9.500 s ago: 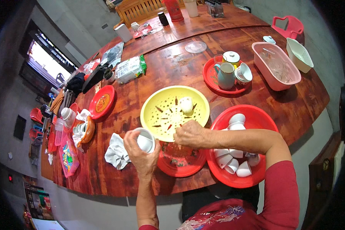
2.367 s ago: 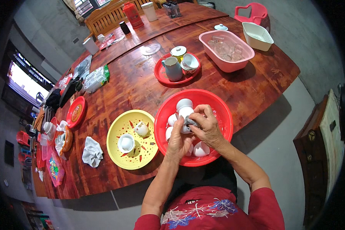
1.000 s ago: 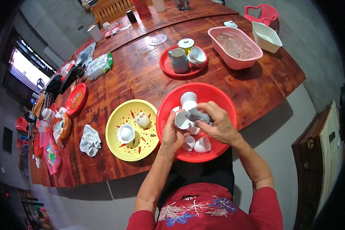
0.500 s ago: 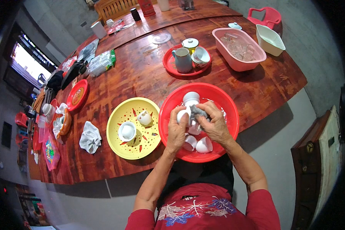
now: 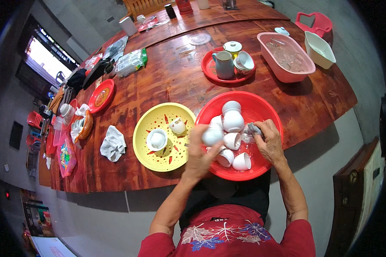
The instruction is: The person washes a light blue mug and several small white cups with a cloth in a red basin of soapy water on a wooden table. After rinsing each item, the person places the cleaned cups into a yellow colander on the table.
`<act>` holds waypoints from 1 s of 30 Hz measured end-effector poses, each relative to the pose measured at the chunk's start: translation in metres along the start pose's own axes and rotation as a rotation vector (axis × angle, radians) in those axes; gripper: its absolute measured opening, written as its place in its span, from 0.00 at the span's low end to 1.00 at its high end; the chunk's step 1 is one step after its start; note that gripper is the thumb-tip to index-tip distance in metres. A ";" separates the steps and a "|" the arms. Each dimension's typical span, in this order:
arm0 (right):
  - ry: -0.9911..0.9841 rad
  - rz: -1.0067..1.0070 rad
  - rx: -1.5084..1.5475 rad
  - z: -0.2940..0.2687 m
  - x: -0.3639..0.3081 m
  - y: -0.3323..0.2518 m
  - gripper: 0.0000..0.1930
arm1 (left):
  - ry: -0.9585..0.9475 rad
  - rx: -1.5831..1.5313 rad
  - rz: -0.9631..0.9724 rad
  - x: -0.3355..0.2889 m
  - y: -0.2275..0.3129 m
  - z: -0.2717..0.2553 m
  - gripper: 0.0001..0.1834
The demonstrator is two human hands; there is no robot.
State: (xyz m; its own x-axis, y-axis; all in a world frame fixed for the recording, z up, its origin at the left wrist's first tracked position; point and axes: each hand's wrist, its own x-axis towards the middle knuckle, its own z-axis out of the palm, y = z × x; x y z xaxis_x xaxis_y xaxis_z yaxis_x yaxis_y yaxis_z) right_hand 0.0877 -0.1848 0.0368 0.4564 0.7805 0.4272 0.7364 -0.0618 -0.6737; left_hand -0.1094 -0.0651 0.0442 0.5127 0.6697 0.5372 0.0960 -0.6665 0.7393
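1. red plastic is the landmark: the red basin (image 5: 266, 107) sits at the near edge of the wooden table (image 5: 167, 77), right in front of the person, with several white cups lying in it.
2. the left hand (image 5: 199, 154) is over the basin's left rim, fingers closed around a small white cup (image 5: 212, 135) and lifting it clear of the pile.
3. that cup lies up and to the right of the left palm, toward the basin's middle; it is rounded, with no clear long axis, and which way its mouth faces cannot be told.
4. the right hand (image 5: 268, 139) rests inside the basin's right half, fingers curled shut on a grey rag (image 5: 252, 128).
5. the rag is just right of the held cup, apart from it, with another white cup between them.
6. the left hand is the nearer one to the yellow strainer (image 5: 148, 150), which lies just left of the basin, almost touching its rim, and holds two cups.
7. a crumpled white cloth (image 5: 113, 143) lies further left of the basin, beyond the strainer.
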 end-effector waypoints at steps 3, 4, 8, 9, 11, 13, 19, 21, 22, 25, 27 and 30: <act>-0.014 0.036 0.030 -0.009 -0.002 0.003 0.14 | 0.261 -0.020 -0.301 0.000 -0.024 -0.026 0.26; -0.017 0.046 0.055 -0.011 -0.002 0.003 0.14 | 0.253 0.204 -0.237 -0.006 -0.046 -0.037 0.25; -0.047 0.019 -0.031 -0.018 -0.004 0.009 0.14 | 0.047 0.534 -0.336 -0.018 -0.079 -0.056 0.25; -0.036 -0.001 -0.064 -0.018 -0.005 0.011 0.14 | 0.009 0.570 -0.309 -0.020 -0.082 -0.057 0.25; -0.020 -0.043 -0.128 -0.018 -0.008 0.013 0.14 | -0.063 0.643 -0.255 -0.022 -0.084 -0.054 0.25; -0.042 -0.042 -0.173 -0.017 -0.007 0.012 0.14 | -0.107 0.681 -0.258 -0.021 -0.080 -0.051 0.24; -0.083 -0.050 -0.252 -0.018 -0.010 0.011 0.16 | -0.024 0.913 -0.064 -0.016 -0.064 -0.045 0.21; -0.069 -0.060 -0.276 -0.017 -0.012 0.014 0.16 | 0.135 1.030 0.094 -0.001 -0.036 -0.036 0.19; -0.080 -0.078 -0.314 -0.016 -0.013 0.015 0.15 | 0.095 0.925 0.139 0.005 -0.026 -0.030 0.19; -0.140 -0.137 -0.438 -0.009 -0.014 0.015 0.09 | -0.105 0.622 0.220 0.016 -0.008 -0.002 0.16; -0.261 -0.130 -0.524 0.000 -0.012 0.016 0.07 | -0.339 0.540 0.203 0.014 -0.007 0.021 0.18; -0.482 -0.123 -0.600 0.007 -0.009 0.007 0.07 | -0.595 0.639 0.194 0.017 -0.009 0.049 0.25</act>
State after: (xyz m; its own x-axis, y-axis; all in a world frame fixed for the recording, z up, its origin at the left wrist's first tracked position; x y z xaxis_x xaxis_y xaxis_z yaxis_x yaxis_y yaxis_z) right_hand 0.0855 -0.1881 0.0244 0.1878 0.9793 0.0754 0.9746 -0.1762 -0.1381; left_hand -0.0598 -0.0636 0.0266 0.9102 0.3636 0.1983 0.3271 -0.9248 0.1945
